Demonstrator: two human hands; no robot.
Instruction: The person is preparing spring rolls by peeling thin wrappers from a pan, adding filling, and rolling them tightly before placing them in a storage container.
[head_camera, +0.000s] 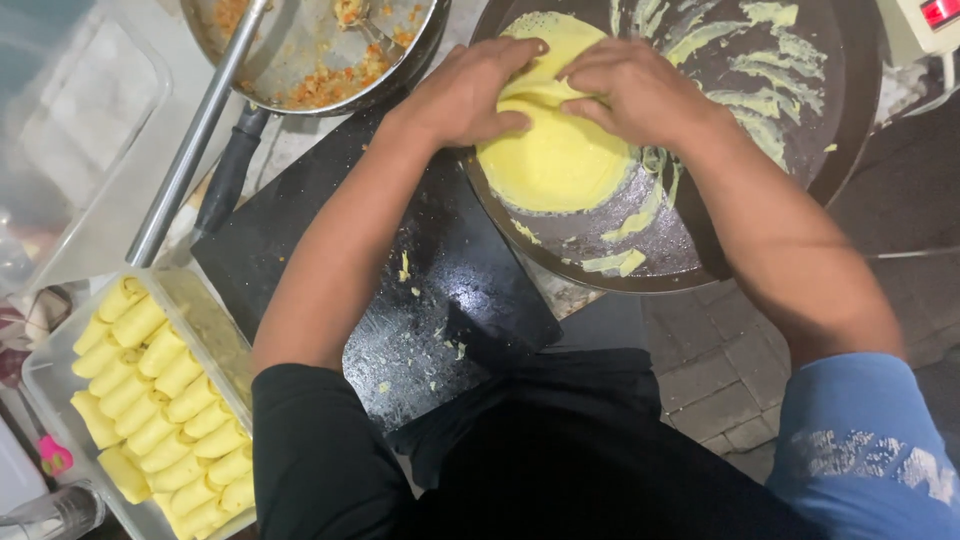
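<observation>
A thin round yellow crepe (556, 165) lies on a large dark round griddle (820, 130). Both hands rest on its far edge and fold it over. My left hand (470, 92) presses the folded edge from the left, fingers curled on the crepe. My right hand (640, 90) grips the same fold from the right. The filling under the fold is hidden. Streaks of yellow batter (760, 60) cover the griddle's far side.
A metal pan (300, 40) with orange filling scraps and a long handle (195, 135) sits at the top left. A black board (420, 290) lies below it. A clear tray (40, 385) with several yellow rolled crepes (160, 410) stands at the lower left.
</observation>
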